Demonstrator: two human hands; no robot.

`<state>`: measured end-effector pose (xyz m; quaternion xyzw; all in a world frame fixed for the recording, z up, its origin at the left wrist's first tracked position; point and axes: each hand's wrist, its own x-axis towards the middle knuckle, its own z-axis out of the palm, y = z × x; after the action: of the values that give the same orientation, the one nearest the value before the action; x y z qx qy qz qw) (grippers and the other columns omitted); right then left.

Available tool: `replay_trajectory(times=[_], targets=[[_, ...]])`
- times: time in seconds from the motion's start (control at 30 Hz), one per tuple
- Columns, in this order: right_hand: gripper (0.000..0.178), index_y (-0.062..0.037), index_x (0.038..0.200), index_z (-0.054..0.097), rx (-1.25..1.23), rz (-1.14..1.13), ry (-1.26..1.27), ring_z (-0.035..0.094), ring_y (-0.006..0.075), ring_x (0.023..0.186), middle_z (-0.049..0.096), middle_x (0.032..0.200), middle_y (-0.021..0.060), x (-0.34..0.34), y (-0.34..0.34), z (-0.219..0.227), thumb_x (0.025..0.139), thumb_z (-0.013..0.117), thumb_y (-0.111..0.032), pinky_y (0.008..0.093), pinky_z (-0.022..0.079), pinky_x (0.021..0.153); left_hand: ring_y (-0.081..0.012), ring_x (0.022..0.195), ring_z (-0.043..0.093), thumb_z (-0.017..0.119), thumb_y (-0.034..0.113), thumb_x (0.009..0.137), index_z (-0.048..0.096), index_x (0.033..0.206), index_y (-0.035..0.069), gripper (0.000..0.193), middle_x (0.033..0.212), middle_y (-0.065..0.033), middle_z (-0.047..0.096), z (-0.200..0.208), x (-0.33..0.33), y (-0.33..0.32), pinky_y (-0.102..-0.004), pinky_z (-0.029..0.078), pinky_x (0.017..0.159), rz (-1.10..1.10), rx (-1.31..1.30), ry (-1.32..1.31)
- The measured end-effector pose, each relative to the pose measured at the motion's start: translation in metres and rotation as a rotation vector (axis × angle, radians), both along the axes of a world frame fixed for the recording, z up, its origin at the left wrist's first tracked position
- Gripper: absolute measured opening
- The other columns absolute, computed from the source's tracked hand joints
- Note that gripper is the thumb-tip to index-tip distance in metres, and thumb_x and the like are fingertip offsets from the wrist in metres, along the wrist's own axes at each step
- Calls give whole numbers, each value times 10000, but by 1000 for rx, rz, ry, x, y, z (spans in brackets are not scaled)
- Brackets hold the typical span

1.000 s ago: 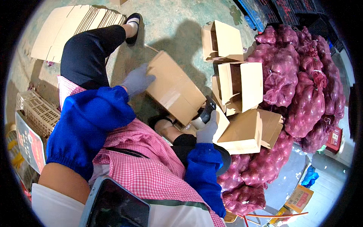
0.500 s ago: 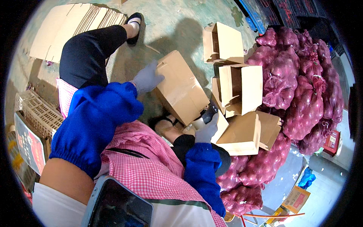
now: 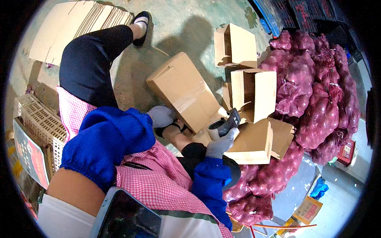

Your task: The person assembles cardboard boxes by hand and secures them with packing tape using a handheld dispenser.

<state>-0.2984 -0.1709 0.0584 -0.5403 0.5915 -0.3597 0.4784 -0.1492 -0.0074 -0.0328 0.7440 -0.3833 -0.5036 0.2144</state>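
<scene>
A closed brown cardboard box (image 3: 184, 89) stands tilted on the floor in front of me, a shiny strip of clear tape across its face. My right hand (image 3: 222, 144), in a pale grey glove, is closed around a black tape dispenser (image 3: 228, 123) close to the box's near end. My left hand (image 3: 162, 116), gloved alike, is beside the box's left edge, above my shoe. Its fingertips blend in with the box edge, so their grip is unclear. Part of the dispenser's roll shows above my right hand.
Open cardboard boxes (image 3: 250, 142) stand to the right, beside piled red mesh sacks of onions (image 3: 295, 91). Flattened cartons (image 3: 63, 31) lie at the far left. A beige plastic crate (image 3: 41, 115) sits at my left. A phone (image 3: 129, 216) is in front of my torso.
My left hand has left the box's upper left corner and come down nearer to me along its edge. My right hand has shifted slightly right with the tape dispenser, which is turned differently.
</scene>
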Motion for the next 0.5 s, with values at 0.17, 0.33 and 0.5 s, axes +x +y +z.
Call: replay_trajectory(times=[0.17, 0.33, 0.5], targets=[[468, 24, 935, 556, -99, -44, 65, 549, 159, 660, 566, 786, 76, 9, 8, 9, 899, 441, -428, 304, 494, 600, -327, 967, 593, 487, 324, 819, 670, 959, 91, 328, 1030, -154, 630, -31, 18, 2, -435, 468, 808, -168, 249, -189], [438, 28, 965, 548, -74, 95, 69, 562, 169, 671, 561, 781, 77, -2, -6, -5, 904, 449, -394, 315, 503, 587, -369, 906, 593, 452, 273, 842, 641, 920, 39, 310, 950, -206, 622, -93, 79, 29, -457, 460, 787, 1035, 226, -217], [389, 21, 1020, 536, 95, 77, -20, 561, 162, 710, 563, 827, 79, 13, -12, -10, 924, 431, -341, 300, 486, 621, -369, 956, 572, 442, 335, 870, 619, 993, 20, 381, 1015, -210, 606, 9, 116, -11, -403, 437, 856, 1070, -298, -211]])
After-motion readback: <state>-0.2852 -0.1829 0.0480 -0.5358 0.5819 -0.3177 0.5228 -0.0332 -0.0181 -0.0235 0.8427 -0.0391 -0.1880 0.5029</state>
